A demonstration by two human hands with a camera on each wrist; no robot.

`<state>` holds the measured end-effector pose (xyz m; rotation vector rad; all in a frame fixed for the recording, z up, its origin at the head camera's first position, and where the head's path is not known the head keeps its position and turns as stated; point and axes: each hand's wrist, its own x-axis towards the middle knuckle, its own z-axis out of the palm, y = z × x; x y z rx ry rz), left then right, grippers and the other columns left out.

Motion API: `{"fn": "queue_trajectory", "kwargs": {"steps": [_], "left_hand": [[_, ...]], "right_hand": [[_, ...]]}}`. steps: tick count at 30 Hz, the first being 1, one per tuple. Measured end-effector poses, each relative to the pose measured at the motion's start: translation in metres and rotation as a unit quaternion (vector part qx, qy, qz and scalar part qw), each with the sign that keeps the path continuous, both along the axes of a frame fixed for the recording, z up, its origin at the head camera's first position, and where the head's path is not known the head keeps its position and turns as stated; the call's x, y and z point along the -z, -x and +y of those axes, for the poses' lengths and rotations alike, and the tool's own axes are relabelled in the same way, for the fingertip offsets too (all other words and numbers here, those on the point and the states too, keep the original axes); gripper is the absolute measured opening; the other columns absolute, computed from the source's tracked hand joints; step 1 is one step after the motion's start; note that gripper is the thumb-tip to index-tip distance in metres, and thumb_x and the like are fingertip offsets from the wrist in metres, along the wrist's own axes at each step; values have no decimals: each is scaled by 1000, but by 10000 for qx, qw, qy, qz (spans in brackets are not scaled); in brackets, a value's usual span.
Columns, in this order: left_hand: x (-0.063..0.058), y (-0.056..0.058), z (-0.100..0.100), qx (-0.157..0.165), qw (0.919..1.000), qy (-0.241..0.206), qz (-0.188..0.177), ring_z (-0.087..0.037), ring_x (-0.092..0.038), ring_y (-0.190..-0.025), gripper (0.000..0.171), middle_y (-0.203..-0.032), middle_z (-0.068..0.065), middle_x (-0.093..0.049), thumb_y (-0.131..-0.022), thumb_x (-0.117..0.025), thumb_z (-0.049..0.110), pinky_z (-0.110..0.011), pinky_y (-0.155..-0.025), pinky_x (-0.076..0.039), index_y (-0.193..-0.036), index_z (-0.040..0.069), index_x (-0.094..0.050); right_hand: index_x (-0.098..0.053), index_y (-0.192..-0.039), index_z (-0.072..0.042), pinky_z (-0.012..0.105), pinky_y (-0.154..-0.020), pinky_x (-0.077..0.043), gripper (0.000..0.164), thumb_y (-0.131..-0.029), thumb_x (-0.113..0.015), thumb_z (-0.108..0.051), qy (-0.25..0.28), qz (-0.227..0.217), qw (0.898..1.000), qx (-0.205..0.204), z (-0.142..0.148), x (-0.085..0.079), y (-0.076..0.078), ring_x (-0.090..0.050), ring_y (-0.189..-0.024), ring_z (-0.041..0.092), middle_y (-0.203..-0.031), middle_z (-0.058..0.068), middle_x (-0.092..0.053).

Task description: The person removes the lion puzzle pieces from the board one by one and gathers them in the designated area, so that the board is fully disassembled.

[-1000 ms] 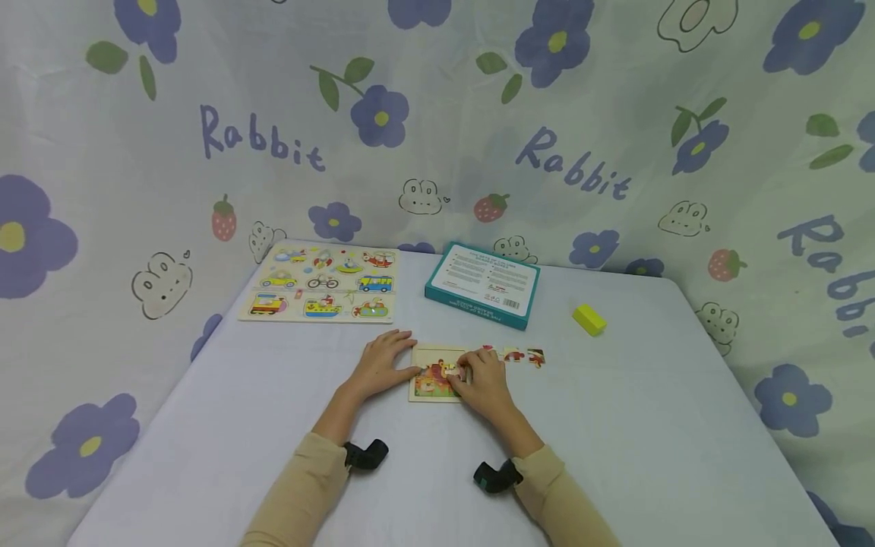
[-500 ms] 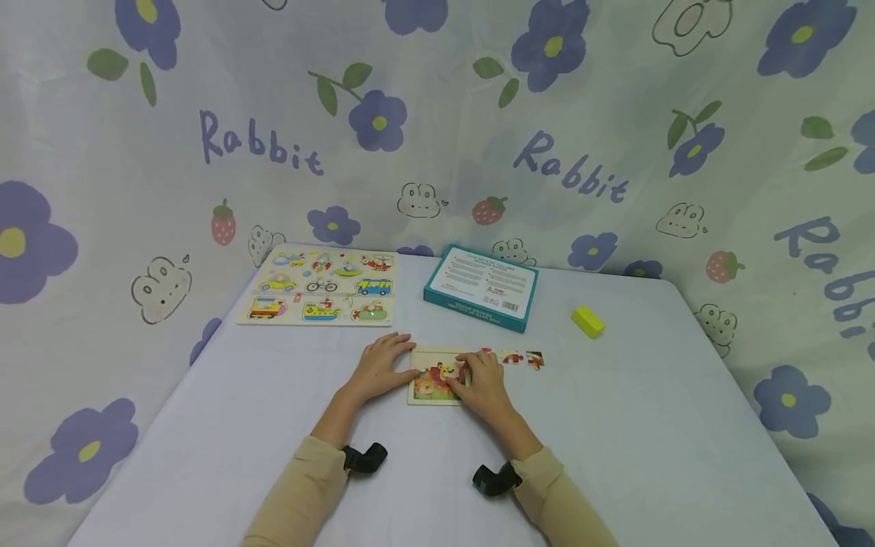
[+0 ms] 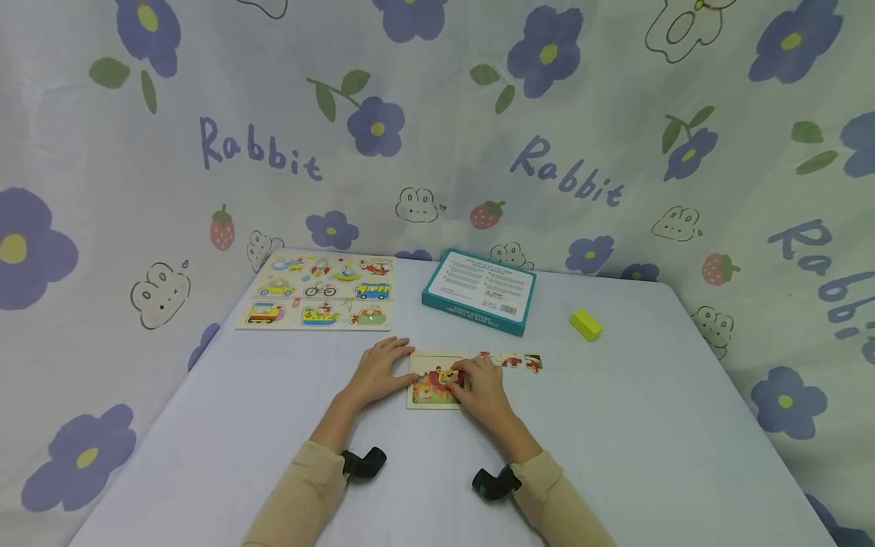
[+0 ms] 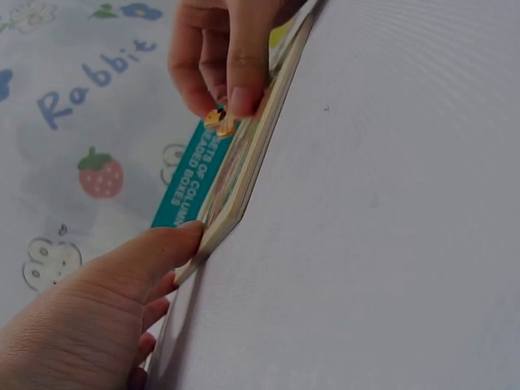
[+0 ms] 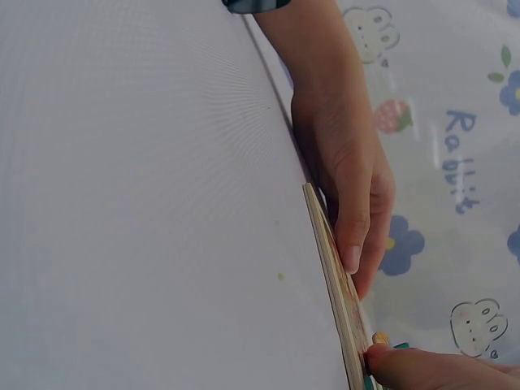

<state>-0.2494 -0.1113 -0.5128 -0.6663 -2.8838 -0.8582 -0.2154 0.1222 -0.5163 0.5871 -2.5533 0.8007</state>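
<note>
In the head view, one puzzle tray (image 3: 434,406) lies at the centre of the frame, its right part screened by the right hand (image 3: 484,386), which pinches one puzzle piece (image 4: 219,122) over it. The left hand (image 3: 377,372), thumb spread from extended fingers, touches the tray's left edge. Three loose pieces (image 3: 511,362) are visible right of centre, the leftmost partly hidden by the right hand. Further items: one vehicle-picture board (image 3: 317,301), upper left of centre; one teal box (image 3: 481,290), above the tray; one yellow block (image 3: 586,325), right of the box. The worktop (image 3: 615,433) is white; behind it hangs a flower-and-rabbit backdrop (image 3: 444,167).
</note>
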Motion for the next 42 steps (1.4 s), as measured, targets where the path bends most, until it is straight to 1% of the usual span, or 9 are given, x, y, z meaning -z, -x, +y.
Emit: {"fn": "queue_trajectory", "kwargs": {"steps": [4,8,13,19,21,27,28,38,42], "left_hand": [[2,0,0,-7,10000,0,5,-28,-29,-131,58,-137,-6,-44,-79,-66,47,-52,-101,-25,-125,13,-56],[1,-1,-1,1,10000,-19,31,-29,-29,-131,58,-137,-6,-44,-79,-65,47,-53,-101,-25,-125,13,-56],[0,-1,-1,38,9999,-88,54,-29,-30,-131,59,-137,-7,-45,-79,-66,47,-53,-100,-25,-125,12,-57],[0,-1,-1,40,10000,-52,-33,-28,-29,-131,59,-137,-6,-44,-79,-66,47,-52,-101,-24,-125,11,-56],[0,0,-1,40,10000,-26,-39,-28,-29,-131,59,-137,-6,-44,-79,-65,47,-52,-101,-24,-125,12,-56],[1,0,-2,43,10000,-8,22,-28,-29,-131,58,-137,-6,-44,-80,-66,46,-52,-101,-25,-125,12,-56],[1,-1,-2,48,10000,-24,24,-29,-29,-131,58,-137,-6,-44,-79,-66,46,-52,-101,-25,-125,12,-56],[0,0,-1,46,10000,-1,-2,-28,-28,-132,60,-139,-6,-42,-80,-63,48,-52,-101,-24,-127,12,-55],[0,1,0,44,10000,7,5,-28,-28,-131,59,-138,-6,-43,-80,-63,48,-52,-101,-24,-127,12,-55]], "right_hand": [[-68,-92,-14,34,-65,-31,16,-78,-74,-20,178,-42,9997,-143,1,0,0,-51,-76,14,-73,-6,-61],[-68,-93,-13,35,-68,-32,12,-81,-70,-12,576,-187,9977,-302,2,-1,1,-50,-76,13,-82,-4,-66],[-68,-94,-9,34,-70,-41,12,-83,-67,-8,958,-262,9943,-392,5,-2,1,-55,-78,13,-89,-1,-68],[-68,-93,-9,32,-67,-45,10,-83,-67,-9,1128,-317,9930,-155,12,-4,1,-56,-77,12,-86,0,-66],[-69,-92,-9,34,-71,-46,10,-83,-67,-9,1168,-356,9925,-47,15,-5,1,-56,-77,13,-85,0,-65],[-70,-92,-10,35,-70,-46,11,-82,-68,-8,1281,-443,9905,245,26,-6,2,-55,-78,14,-85,1,-65],[-70,-92,-10,34,-67,-46,11,-81,-68,-8,1287,-458,9902,294,28,-5,2,-55,-77,14,-85,1,-65],[-71,-92,-9,31,-61,-43,14,-78,-70,-10,1205,-561,9884,734,48,-6,7,-52,-73,14,-78,1,-61],[-69,-93,-8,31,-62,-42,15,-78,-70,-10,1171,-575,9879,841,58,-8,8,-51,-73,15,-76,1,-59]]}}
